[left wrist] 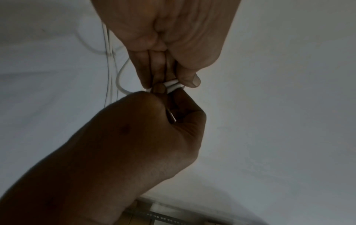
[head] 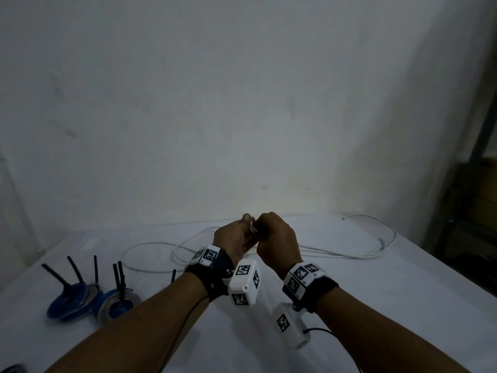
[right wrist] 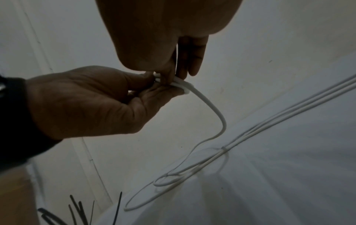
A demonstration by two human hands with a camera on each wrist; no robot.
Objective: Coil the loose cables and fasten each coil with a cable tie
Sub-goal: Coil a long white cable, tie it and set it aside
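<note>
A long white cable (head: 349, 255) lies in loose loops across the white table (head: 376, 305). One end rises to my hands, which meet above the table's middle. My left hand (head: 248, 224) pinches a doubled stretch of the cable (left wrist: 173, 84) between thumb and fingers. My right hand (head: 259, 228) is curled tight against it, its fingertips (right wrist: 181, 70) pinching the same fold (right wrist: 183, 83). From there the cable (right wrist: 213, 108) drops in a curve to the table. In the left wrist view my left hand (left wrist: 173, 79) comes from above and my right hand (left wrist: 165, 103) from below.
Two blue and grey cable coils (head: 72, 302) (head: 118, 302) sit at the table's left, with black cable ties (head: 76, 270) sticking up from them. One more black tie (head: 173, 275) stands beside my left wrist. A wall rises behind the table; dark shelving (head: 473, 211) is at the right.
</note>
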